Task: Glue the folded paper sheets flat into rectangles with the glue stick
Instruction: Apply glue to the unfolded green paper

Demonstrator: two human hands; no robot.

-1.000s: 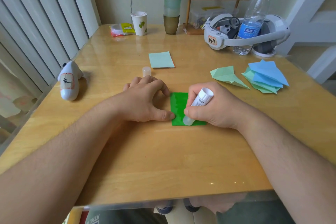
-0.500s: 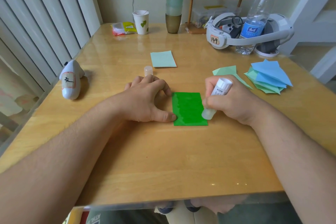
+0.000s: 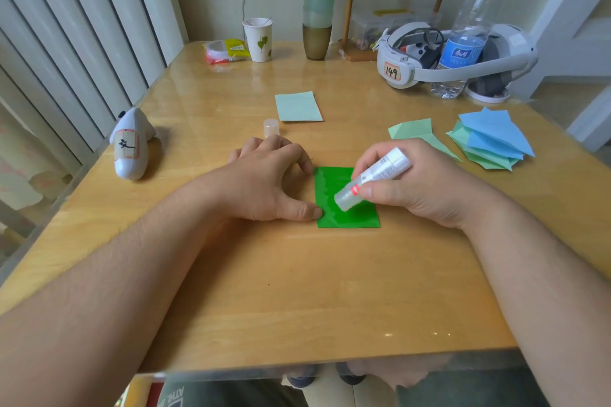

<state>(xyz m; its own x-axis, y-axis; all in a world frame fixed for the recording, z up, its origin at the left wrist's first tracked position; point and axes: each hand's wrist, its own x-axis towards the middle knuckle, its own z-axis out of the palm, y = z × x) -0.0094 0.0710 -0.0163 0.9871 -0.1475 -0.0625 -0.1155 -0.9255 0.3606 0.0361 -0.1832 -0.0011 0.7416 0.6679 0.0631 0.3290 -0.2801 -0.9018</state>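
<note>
A dark green paper rectangle [image 3: 334,213] lies on the wooden table [image 3: 297,291] in front of me, its surface shiny with glue. My left hand [image 3: 267,182] rests at its left edge, the thumb tip touching the paper and the fingers curled on the table. My right hand [image 3: 420,182] grips the white glue stick [image 3: 373,178], tilted with its tip down on the middle of the green paper. The stick's cap [image 3: 271,127] stands just beyond my left hand. A pale green rectangle [image 3: 297,106] lies farther back.
Folded light green paper [image 3: 416,132] and a pile of blue and green folded sheets [image 3: 492,139] lie at the right. A white controller [image 3: 132,145] sits at the left edge. A headset [image 3: 439,56], water bottle [image 3: 469,33], paper cup [image 3: 259,40] and stacked cups [image 3: 319,3] line the back.
My right hand moved the glue stick from the paper's lower left to its right edge, then back to the middle. My left hand stayed in place.
</note>
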